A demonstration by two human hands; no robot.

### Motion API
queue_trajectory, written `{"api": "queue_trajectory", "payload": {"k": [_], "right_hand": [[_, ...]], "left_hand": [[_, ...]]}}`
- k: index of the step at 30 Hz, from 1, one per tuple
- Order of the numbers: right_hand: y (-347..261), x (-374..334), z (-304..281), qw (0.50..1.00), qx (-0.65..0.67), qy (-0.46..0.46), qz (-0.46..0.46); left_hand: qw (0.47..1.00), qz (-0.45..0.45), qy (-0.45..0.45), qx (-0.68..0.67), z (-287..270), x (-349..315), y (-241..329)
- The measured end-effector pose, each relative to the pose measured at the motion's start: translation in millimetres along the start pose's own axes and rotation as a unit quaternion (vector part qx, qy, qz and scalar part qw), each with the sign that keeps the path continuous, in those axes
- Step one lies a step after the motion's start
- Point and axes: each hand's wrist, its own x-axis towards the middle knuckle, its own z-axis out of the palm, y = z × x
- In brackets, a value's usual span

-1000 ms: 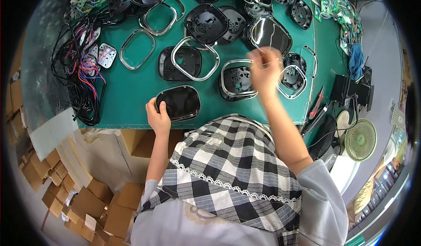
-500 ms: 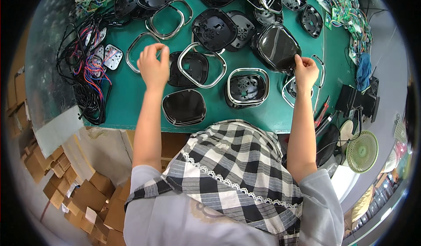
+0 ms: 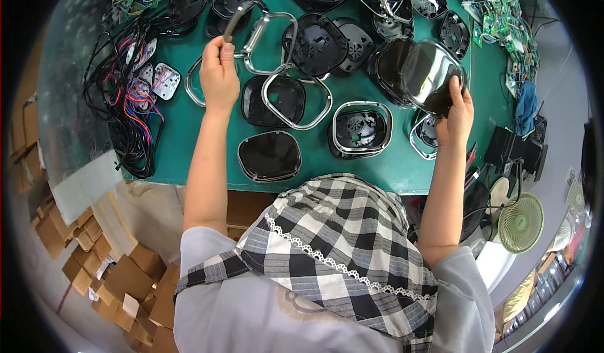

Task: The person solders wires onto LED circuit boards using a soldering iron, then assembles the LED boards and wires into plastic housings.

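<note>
Raised over the table's left side, my left hand (image 3: 219,73) is closed on a silver rounded-square ring frame (image 3: 233,24), tilted nearly on edge. My right hand (image 3: 457,114) grips the lower right edge of a glossy black cover (image 3: 433,76), which is lifted and overlaps a stack of similar dark covers (image 3: 385,70). Between my hands a loose silver ring (image 3: 326,104) leans across a black shell (image 3: 261,106). Closer to me lie a stack of black covers (image 3: 269,156) and a black housing with silver rims (image 3: 360,155).
Bundled black, red and blue cables (image 3: 135,142) lie at the left. Circuit boards with wires (image 3: 506,44) are heaped at the far right, and more black shells (image 3: 314,44) fill the back. A green fan (image 3: 521,223) stands beyond the right edge; cardboard boxes (image 3: 129,284) are at lower left.
My left hand has taken hold of a silver ring frame and raised it. My right hand has drawn a black cover off its stack toward the right and nearer me.
</note>
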Motion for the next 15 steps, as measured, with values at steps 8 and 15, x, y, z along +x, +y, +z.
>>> {"api": "queue_trajectory", "payload": {"k": [8,15], "right_hand": [[5.4,-40.2,62.9,0.992,0.047,-0.034,0.116],[24.9,-63.4,108.1,0.984,0.068,-0.137,0.089]], "left_hand": [[0.884,-0.187,0.059,-0.425,6.6,-33.1,52.7],[0.817,-0.247,-0.087,-0.513,34.3,-74.8,94.1]]}}
